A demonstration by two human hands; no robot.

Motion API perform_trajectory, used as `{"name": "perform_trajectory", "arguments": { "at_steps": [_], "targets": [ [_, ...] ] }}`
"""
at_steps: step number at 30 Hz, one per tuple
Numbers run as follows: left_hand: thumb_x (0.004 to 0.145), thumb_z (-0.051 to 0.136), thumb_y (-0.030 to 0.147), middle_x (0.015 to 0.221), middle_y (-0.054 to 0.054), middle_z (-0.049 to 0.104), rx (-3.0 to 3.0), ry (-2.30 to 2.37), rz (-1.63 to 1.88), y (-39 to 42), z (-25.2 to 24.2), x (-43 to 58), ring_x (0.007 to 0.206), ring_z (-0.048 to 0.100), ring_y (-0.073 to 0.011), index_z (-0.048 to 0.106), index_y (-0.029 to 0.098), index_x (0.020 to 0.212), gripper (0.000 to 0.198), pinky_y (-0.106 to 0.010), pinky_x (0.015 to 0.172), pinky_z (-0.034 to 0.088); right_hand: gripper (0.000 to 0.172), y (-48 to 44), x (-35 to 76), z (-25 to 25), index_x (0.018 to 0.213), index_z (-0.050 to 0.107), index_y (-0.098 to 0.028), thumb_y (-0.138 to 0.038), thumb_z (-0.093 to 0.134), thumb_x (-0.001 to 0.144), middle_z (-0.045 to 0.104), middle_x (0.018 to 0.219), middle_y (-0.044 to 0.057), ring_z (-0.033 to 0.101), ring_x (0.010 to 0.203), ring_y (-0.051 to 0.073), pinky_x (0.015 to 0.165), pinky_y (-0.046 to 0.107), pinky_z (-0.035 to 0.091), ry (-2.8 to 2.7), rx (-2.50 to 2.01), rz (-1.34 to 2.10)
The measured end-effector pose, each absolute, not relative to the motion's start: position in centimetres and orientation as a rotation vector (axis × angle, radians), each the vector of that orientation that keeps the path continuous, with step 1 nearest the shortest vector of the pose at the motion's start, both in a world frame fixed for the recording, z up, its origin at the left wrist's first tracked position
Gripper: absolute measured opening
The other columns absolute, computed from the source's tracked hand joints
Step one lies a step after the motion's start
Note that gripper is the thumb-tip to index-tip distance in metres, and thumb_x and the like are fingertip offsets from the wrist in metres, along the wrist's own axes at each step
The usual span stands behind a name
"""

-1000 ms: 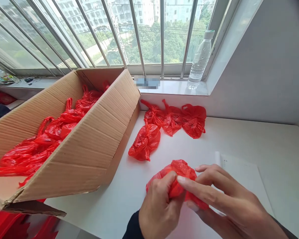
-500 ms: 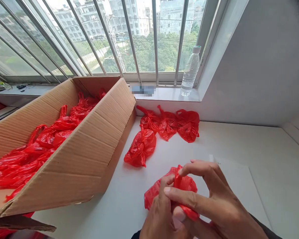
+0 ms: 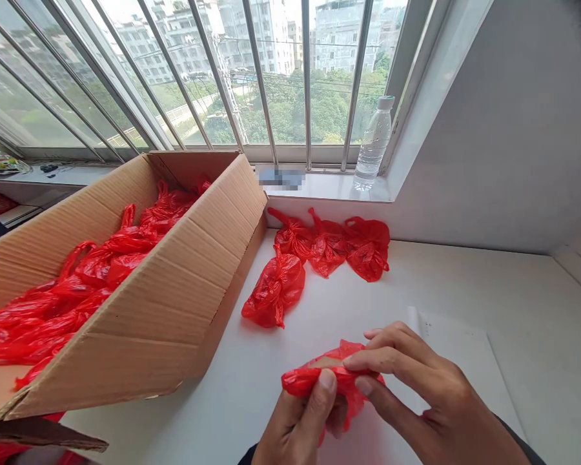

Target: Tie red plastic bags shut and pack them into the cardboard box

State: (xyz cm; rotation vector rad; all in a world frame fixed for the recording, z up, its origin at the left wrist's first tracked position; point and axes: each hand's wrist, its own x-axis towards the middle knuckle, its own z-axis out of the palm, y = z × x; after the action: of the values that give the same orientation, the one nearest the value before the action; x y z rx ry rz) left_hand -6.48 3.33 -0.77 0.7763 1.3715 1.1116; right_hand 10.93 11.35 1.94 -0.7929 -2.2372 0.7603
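Both hands hold one red plastic bag (image 3: pixel 356 394) low over the white table. My left hand (image 3: pixel 303 413) grips a gathered, twisted end of it, thumb on top. From the right, my right hand (image 3: pixel 411 381) pinches the same gathered plastic between thumb and fingertips. The rest of the bag hangs behind and below the fingers, so its contents are hidden. Farther back lies a knotted red bag (image 3: pixel 275 287), and beyond it three more tied red bags sit in a row, the middle one (image 3: pixel 327 244) against its neighbours.
A large open cardboard box (image 3: pixel 174 290) with several red bags (image 3: pixel 97 265) inside stands at the left. A water bottle (image 3: pixel 372 145) stands upright on the windowsill (image 3: pixel 329 186) before the barred window. A white sheet (image 3: pixel 459 349) lies on the table (image 3: pixel 503 284) at the right.
The gathered plastic has turned from upright to lying sideways across the fingers. My left thumb now presses on top, and my right fingers have come down onto the plastic. The view shifted slightly.
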Motion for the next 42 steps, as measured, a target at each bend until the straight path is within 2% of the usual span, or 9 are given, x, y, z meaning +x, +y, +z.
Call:
{"name": "perform_trajectory", "arguments": {
  "at_steps": [6, 11, 17, 20, 23, 28, 33, 38, 42],
  "targets": [
    [0.096, 0.053, 0.044, 0.081, -0.003, 0.062, 0.878, 1.117, 1.082, 5.0, -1.3, -8.3, 0.074, 0.06, -0.0144, 0.065, 0.019, 0.097, 0.028, -0.026, 0.072, 0.048, 0.007, 11.5, 11.7, 1.9, 0.094, 0.066, -0.031, -0.032, 0.059, 0.094, 0.066, 0.087, -0.002, 0.064, 0.084, 0.013, 0.074, 0.023, 0.056, -2.262, -0.861, 1.077],
    [0.089, 0.063, 0.024, 0.074, 0.0, 0.06, 1.256, 1.168, 1.043, 4.4, -2.4, -8.5, 0.06, 0.056, -0.0112, 0.056, 0.019, 0.084, 0.009, -0.023, 0.057, 0.045, 0.048, 11.9, 10.3, -0.6, 0.144, 0.042, -0.034, -0.044, 0.048, 0.098, 0.056, 0.139, 0.005, 0.051, 0.129, 0.022, 0.108, 0.039, 0.044, -2.199, -0.824, 1.279],
    [0.091, 0.053, 0.003, 0.096, -0.003, 0.064, 1.89, 1.581, 1.337, 4.3, -4.1, -8.7, 0.083, 0.063, -0.0119, 0.06, 0.023, 0.111, 0.029, -0.021, 0.069, 0.051, 0.043, 12.8, 9.2, -3.6, 0.136, 0.052, -0.022, -0.042, 0.031, 0.104, 0.063, 0.076, -0.001, 0.057, 0.069, 0.014, 0.071, 0.03, 0.049, -2.083, -0.956, 1.647],
    [0.09, 0.055, 0.001, 0.112, -0.005, 0.062, 2.011, 1.584, 1.364, 4.5, -5.1, -8.5, 0.101, 0.063, -0.0137, 0.059, 0.022, 0.123, 0.039, -0.022, 0.082, 0.053, 0.033, 13.2, 9.0, -4.3, 0.127, 0.055, -0.02, -0.035, 0.042, 0.1, 0.06, 0.075, -0.003, 0.052, 0.066, 0.012, 0.067, 0.027, 0.047, -2.063, -0.781, 1.777],
    [0.093, 0.054, 0.004, 0.13, -0.009, 0.057, 2.137, 1.626, 1.222, 4.6, -5.7, -8.4, 0.121, 0.055, -0.019, 0.051, 0.022, 0.139, 0.05, -0.031, 0.1, 0.049, 0.02, 13.4, 9.0, -4.5, 0.101, 0.063, -0.019, -0.03, 0.047, 0.098, 0.065, 0.089, 0.002, 0.059, 0.08, 0.014, 0.078, 0.03, 0.05, -2.014, -0.745, 1.702],
    [0.104, 0.033, 0.025, 0.153, -0.013, 0.041, 2.134, 1.713, 0.895, 2.7, -8.2, -9.9, 0.142, 0.036, -0.0265, 0.031, 0.022, 0.153, 0.05, -0.05, 0.114, 0.038, 0.018, 13.8, 11.5, -5.4, 0.095, 0.065, -0.024, -0.032, 0.049, 0.098, 0.064, 0.107, 0.004, 0.061, 0.099, 0.017, 0.089, 0.034, 0.051, -2.06, -1.017, 1.301],
    [0.103, 0.033, 0.02, 0.16, -0.007, 0.031, 1.925, 2.052, 0.657, -1.3, -11.8, -11.5, 0.147, 0.027, -0.0262, 0.032, 0.03, 0.152, 0.051, -0.054, 0.113, 0.038, 0.025, 13.1, 15.0, -8.5, 0.089, 0.068, -0.026, -0.043, 0.051, 0.096, 0.068, 0.108, 0.006, 0.064, 0.1, 0.022, 0.055, 0.027, 0.052, -2.048, -1.388, 1.155],
    [0.103, 0.032, 0.031, 0.164, -0.013, 0.018, 2.155, 1.878, 0.68, -1.1, -11.8, -8.7, 0.151, 0.015, -0.0332, 0.023, 0.015, 0.156, 0.056, -0.058, 0.119, 0.026, 0.039, 8.6, 12.7, -10.2, 0.139, 0.049, -0.028, -0.03, 0.042, 0.1, 0.054, 0.141, 0.007, 0.048, 0.134, 0.023, 0.105, 0.046, 0.049, -2.074, -1.171, 0.893],
    [0.098, 0.044, 0.03, 0.164, -0.009, 0.021, 2.333, 1.752, 0.448, 0.1, -13.1, -6.9, 0.152, 0.013, -0.0293, 0.019, 0.014, 0.156, 0.065, -0.051, 0.122, 0.021, 0.057, 5.1, 10.6, -13.3, 0.154, 0.028, -0.022, -0.022, 0.042, 0.098, 0.04, 0.155, 0.011, 0.035, 0.144, 0.029, 0.114, 0.058, 0.036, -2.42, -0.951, 0.589]
  ]
}}
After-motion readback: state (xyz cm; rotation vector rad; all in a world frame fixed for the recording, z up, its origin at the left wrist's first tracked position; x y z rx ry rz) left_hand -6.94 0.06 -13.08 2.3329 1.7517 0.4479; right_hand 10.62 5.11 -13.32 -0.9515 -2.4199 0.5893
